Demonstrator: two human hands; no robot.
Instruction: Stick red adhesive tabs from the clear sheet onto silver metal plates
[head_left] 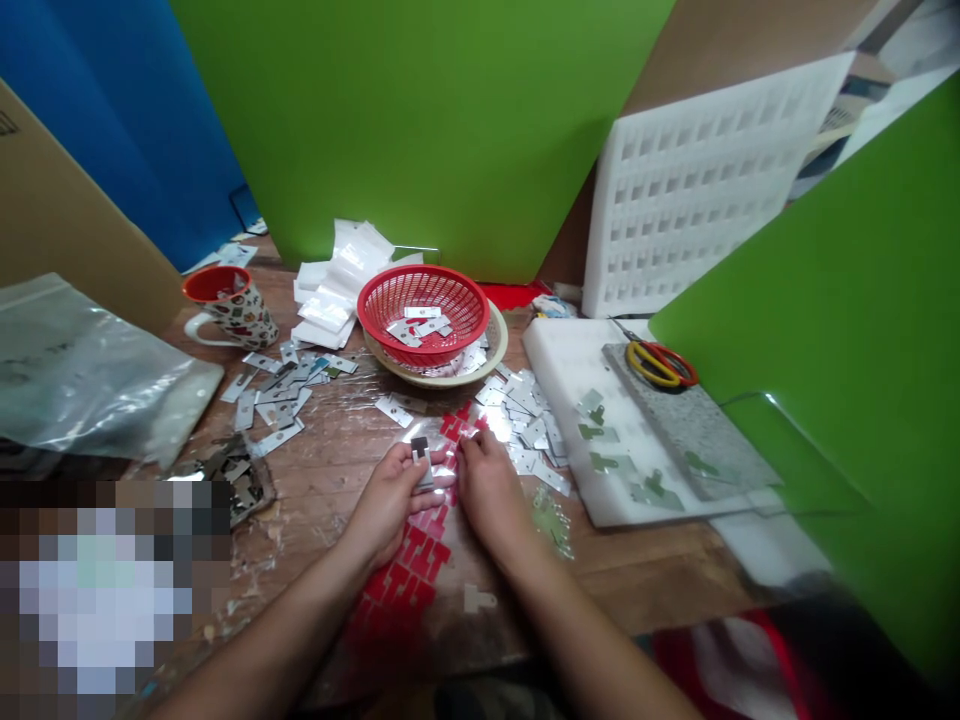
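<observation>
In the head view my left hand [391, 497] holds a small flat metal plate [422, 472] upright, thumb pressed on its face; the plate's top end is dark. Close beside it, my right hand [486, 480] has its fingers bent and pressed together over the clear sheet with red T-shaped pieces [424, 553]. What those fingertips hold, if anything, is hidden. Just right of that hand lies a heap of loose metal plates [534, 415]. A single pale T-shaped piece [478, 600] rests on the table below my hands.
Ahead stands a red basket [472, 350] with several plates, nested over a cream basket [499, 345]. Leftward are more plates [281, 400], a patterned mug [251, 318] and plastic bags [97, 370]. A white foam block [547, 365], a grey slab [675, 420] and scissors [660, 364] are on the right.
</observation>
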